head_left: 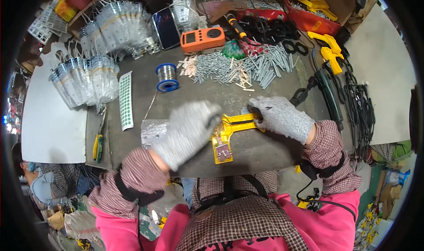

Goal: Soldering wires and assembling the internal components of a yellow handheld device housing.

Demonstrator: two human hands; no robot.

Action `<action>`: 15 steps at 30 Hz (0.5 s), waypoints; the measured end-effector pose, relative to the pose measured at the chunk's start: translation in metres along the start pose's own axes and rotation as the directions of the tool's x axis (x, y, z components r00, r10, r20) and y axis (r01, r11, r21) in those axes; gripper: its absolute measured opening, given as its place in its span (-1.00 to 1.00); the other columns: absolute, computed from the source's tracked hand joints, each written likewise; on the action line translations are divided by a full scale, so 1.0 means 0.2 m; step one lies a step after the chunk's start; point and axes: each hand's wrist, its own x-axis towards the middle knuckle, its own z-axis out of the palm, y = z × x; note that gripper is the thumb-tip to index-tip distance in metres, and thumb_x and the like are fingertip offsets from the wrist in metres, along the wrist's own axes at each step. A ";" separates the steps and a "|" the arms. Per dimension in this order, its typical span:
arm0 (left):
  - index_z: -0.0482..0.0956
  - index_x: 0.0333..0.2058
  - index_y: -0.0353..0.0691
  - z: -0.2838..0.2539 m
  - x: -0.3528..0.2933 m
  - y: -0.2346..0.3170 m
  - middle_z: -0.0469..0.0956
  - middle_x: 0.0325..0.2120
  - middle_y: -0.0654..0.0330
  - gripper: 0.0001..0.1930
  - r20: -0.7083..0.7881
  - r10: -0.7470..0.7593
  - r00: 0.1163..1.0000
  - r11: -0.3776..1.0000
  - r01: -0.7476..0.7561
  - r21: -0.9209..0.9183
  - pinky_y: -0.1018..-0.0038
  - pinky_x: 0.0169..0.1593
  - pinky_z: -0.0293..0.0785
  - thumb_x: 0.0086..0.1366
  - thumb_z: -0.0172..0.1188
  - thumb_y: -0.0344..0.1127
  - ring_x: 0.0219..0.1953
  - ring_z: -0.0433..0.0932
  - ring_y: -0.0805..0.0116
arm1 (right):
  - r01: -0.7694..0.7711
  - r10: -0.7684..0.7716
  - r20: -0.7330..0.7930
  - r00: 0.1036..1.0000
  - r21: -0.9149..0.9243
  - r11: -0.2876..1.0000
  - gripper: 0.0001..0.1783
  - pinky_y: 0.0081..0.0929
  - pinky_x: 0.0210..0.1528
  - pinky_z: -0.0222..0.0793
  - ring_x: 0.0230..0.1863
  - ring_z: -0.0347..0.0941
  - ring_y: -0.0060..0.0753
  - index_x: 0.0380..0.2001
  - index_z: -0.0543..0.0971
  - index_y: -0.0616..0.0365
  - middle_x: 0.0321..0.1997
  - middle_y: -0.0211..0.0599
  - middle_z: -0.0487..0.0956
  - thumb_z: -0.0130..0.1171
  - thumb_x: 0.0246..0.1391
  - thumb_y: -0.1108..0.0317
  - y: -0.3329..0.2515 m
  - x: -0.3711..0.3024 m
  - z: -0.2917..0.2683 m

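Both my hands wear grey knit gloves. My right hand [280, 116] grips the upper arm of a yellow plastic part [227, 134] lying on the dark worktop [260, 149]. A small circuit board sits in the part's lower end. My left hand [190, 129] is blurred and rests over the part's left side, with something dark at its fingertips; what it holds I cannot tell. A crinkled clear bag [152, 132] lies just left of that hand.
Behind lie a heap of grey pins and small wood pieces [238, 67], a solder spool [167, 77], an orange meter [202, 39], a phone [166, 28], bagged parts [86, 81], a green-dot sticker strip [126, 100]. A green soldering tool [329, 96], black cables and yellow parts at right; pliers [97, 146] at left.
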 end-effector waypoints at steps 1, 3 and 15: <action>0.61 -0.11 -0.12 0.02 -0.06 0.04 0.54 -0.41 0.11 -0.76 0.029 0.089 0.996 0.984 -0.092 0.150 0.18 -0.23 0.55 0.26 0.19 -0.24 -0.31 0.61 0.08 | -0.068 0.067 0.038 0.997 0.015 0.998 -0.60 -0.06 -0.07 0.44 -0.09 0.52 0.09 -0.14 0.49 0.16 -0.13 -0.03 0.56 0.27 -0.11 0.36 -0.03 0.00 -0.01; 0.45 0.13 -0.06 0.10 -0.24 0.17 0.52 -0.26 0.10 -0.55 0.122 0.015 0.992 0.953 -0.051 0.300 0.23 -0.22 0.55 0.27 0.19 -0.14 -0.32 0.60 0.15 | -0.021 0.020 -0.036 0.999 -0.028 0.999 -0.58 -0.05 -0.02 0.42 -0.03 0.50 0.07 -0.12 0.49 0.18 -0.11 -0.05 0.56 0.26 -0.13 0.41 -0.07 -0.01 0.01; 0.25 0.33 -0.26 0.26 -0.39 0.14 0.37 0.14 -0.04 -0.23 0.086 0.047 0.995 0.831 -0.087 0.550 0.38 -0.14 0.50 0.20 0.24 -0.09 -0.30 0.50 0.28 | 0.412 -0.334 -0.281 0.900 0.300 0.860 -0.48 -0.09 0.23 0.28 0.16 0.37 0.03 0.08 0.50 -0.02 0.13 -0.10 0.46 0.25 -0.02 0.47 -0.24 0.16 0.21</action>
